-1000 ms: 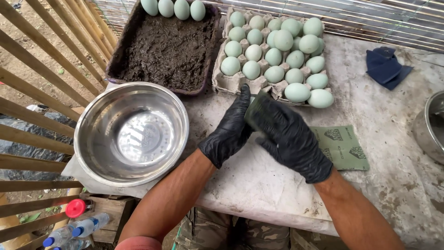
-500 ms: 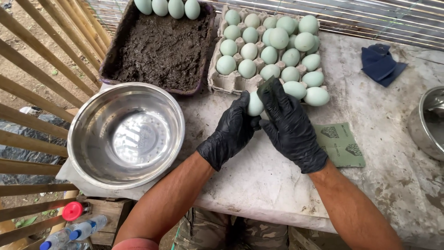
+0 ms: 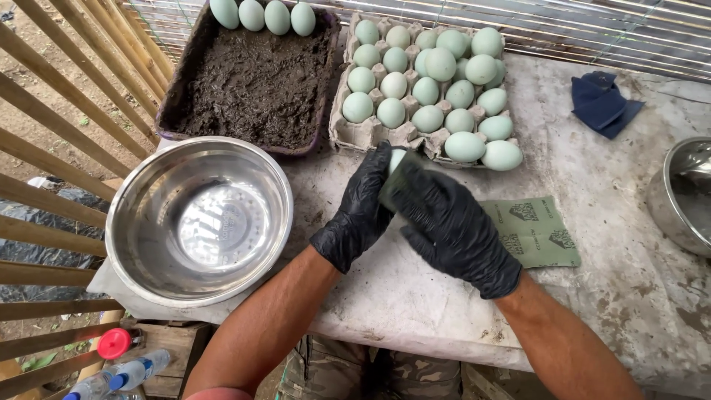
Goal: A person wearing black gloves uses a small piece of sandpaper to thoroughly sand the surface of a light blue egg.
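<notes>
A pale green egg (image 3: pixel 396 158) is clasped between the gloved left hand (image 3: pixel 361 211) and right hand (image 3: pixel 452 222), beside the egg carton (image 3: pixel 348 133).

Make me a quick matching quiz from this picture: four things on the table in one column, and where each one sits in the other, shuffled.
Things:
1. steel bowl
2. blue cloth
3. green sandpaper sheet
4. tray of dark mud

Places:
A. far right, near the fence
B. just right of the gloved hands
C. left of the egg carton
D. near left table corner

Pairs: 1-D, 2-A, 3-B, 4-C
</notes>
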